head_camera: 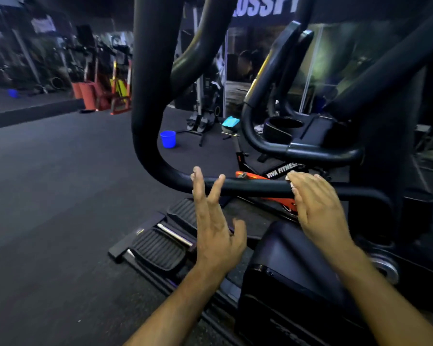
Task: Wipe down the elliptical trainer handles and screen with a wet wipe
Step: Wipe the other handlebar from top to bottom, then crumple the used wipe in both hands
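Right hand (318, 208) presses a wet wipe (292, 184) under flat fingers onto the handle (255, 187); left hand (215, 228) spread

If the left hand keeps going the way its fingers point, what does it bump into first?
Probably the black handlebar. The left hand is open and its fingertips already overlap that bar in the picture, though depth is hard to judge.

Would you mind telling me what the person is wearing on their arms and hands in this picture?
Nothing that shows: both forearms are bare up to the frame edge, with no sleeves, and neither the left hand nor the right hand has a glove. I see no watch, bracelet or ring, though the picture is slightly blurred.
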